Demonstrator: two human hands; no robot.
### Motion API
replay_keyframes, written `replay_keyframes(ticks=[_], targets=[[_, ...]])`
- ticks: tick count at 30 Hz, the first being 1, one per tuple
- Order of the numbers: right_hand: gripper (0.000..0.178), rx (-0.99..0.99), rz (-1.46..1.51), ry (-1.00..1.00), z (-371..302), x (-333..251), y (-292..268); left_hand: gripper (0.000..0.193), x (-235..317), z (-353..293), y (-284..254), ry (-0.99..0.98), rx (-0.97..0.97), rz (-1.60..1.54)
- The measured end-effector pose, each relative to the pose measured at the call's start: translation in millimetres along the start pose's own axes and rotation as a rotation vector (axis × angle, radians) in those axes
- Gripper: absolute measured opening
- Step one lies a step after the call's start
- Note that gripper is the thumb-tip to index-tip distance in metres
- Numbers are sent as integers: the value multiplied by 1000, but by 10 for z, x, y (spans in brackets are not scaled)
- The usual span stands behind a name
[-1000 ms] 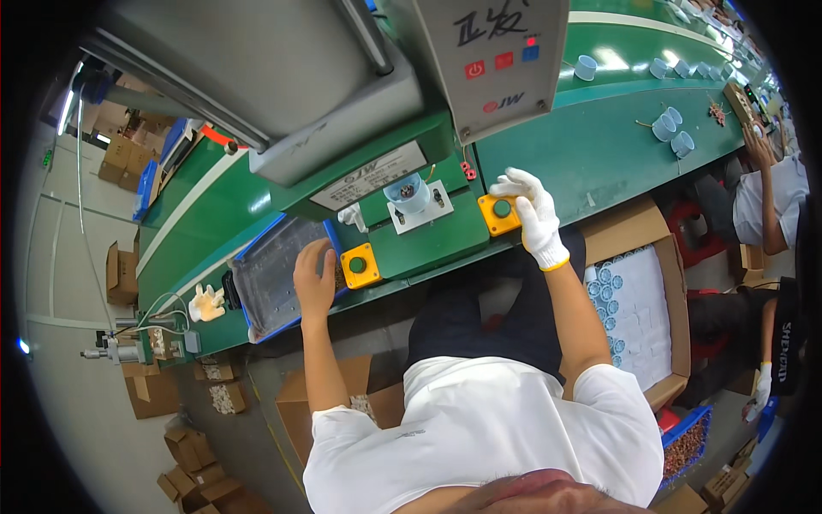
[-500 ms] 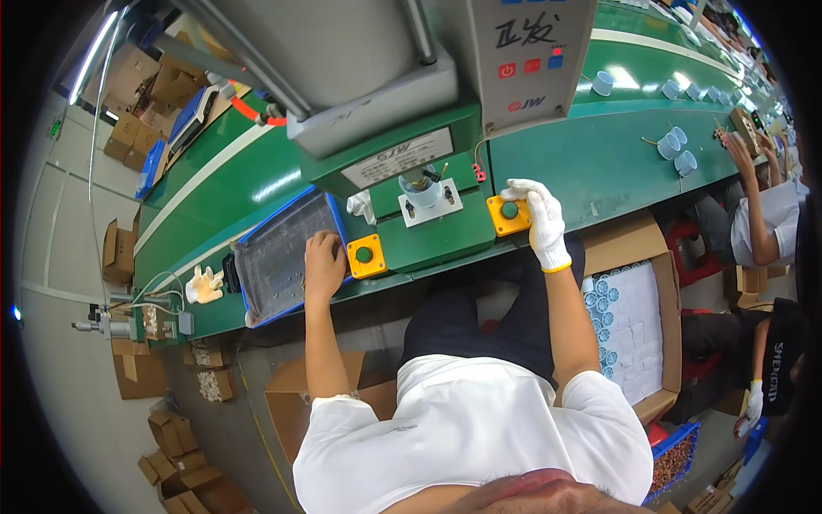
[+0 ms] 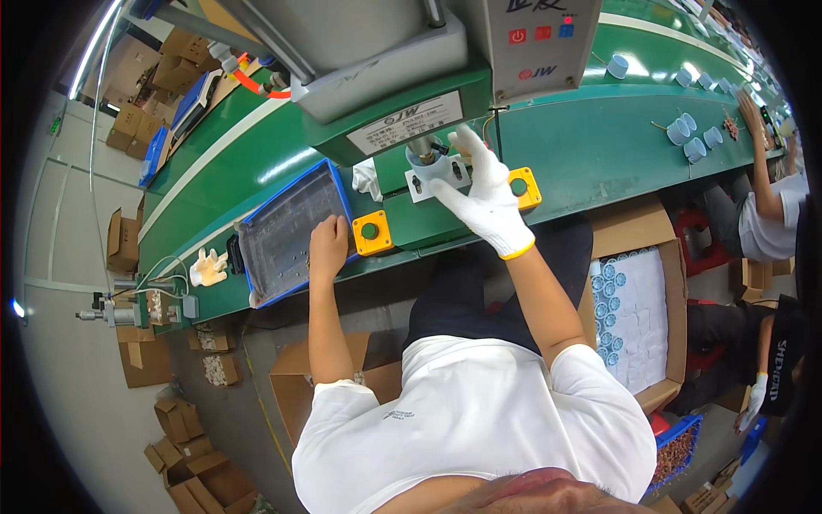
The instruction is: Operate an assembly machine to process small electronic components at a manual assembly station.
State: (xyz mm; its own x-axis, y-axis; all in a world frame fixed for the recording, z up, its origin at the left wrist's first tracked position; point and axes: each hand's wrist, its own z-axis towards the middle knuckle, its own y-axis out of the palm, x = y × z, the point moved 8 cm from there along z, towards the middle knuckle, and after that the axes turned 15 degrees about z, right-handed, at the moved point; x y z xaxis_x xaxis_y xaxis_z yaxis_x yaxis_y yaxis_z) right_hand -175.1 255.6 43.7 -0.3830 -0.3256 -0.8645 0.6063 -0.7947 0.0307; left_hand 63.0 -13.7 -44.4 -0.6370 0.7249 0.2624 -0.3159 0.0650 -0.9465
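My right hand (image 3: 486, 195), in a white knitted glove with a yellow cuff, reaches to the press. Its thumb and fingers are spread beside a translucent bluish cup (image 3: 419, 168), which stands on the metal fixture plate (image 3: 419, 189) under the press ram. I cannot tell whether the glove touches the cup. My bare left hand (image 3: 329, 248) rests at the right edge of a blue-rimmed tray (image 3: 289, 224), its fingers curled in; what they hold, if anything, is hidden. Close by this hand sits a yellow box with a green button (image 3: 372, 232). A second yellow button box (image 3: 527, 188) lies right of the glove.
The press head (image 3: 394, 120) overhangs the green bench. A crumpled white cloth (image 3: 366, 180) lies beside the fixture. Several cups (image 3: 679, 130) stand farther right, near a co-worker's hands. A carton of cups (image 3: 638, 321) is at my right; a loose glove (image 3: 208, 268) lies left of the tray.
My right hand has left the right-hand button box and moved left to the cup under the press. My left hand's fingers have curled in at the tray edge.
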Motion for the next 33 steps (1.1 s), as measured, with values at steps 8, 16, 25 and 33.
replay_keyframes(ticks=[8,16,25,33], targets=[[81,-12,-51,-1,135,-145,96,38,7,-51,-58,9,50,15],[27,-37,68,-441,358,-382,-78,38,-136,-28,67,-46,-22,19],[75,-312,-24,312,418,-97,293,37,32,-15,-26,-17,21,43],[42,-115,51,-3,309,-103,118,38,8,-77,-107,-49,42,48]])
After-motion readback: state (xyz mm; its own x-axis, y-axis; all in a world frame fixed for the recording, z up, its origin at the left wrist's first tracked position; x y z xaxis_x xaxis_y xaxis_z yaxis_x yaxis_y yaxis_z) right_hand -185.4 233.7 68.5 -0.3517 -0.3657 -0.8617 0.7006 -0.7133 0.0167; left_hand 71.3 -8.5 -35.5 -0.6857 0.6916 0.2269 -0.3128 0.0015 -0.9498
